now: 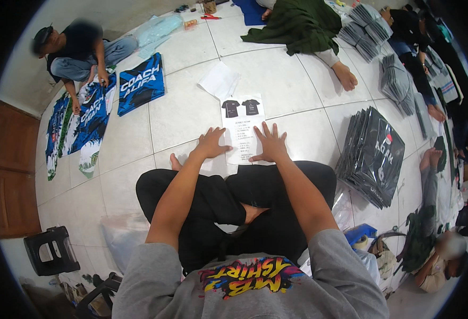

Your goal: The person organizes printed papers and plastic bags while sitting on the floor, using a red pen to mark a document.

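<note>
A white printed sheet (pixel 243 125) lies on the tiled floor in front of my crossed legs, with pictures of two dark T-shirts at its top and lines of text below. My left hand (pixel 211 144) rests flat by its left edge, fingers spread. On the other side, my right hand (pixel 269 143) is spread over the sheet's right edge. Neither hand holds anything. Just beyond the printed sheet lies a blank-looking white paper (pixel 219 80). To the right of my knee stands a stack of black shirts in clear plastic bags (pixel 372 157).
At the far left a person sits by blue and white jerseys (pixel 93 118), with a folded blue jersey (pixel 141 84) alongside. Bundles of grey packages (pixel 365 32) lie at the far right, near other people. A black plastic stool (pixel 51 251) stands at the lower left.
</note>
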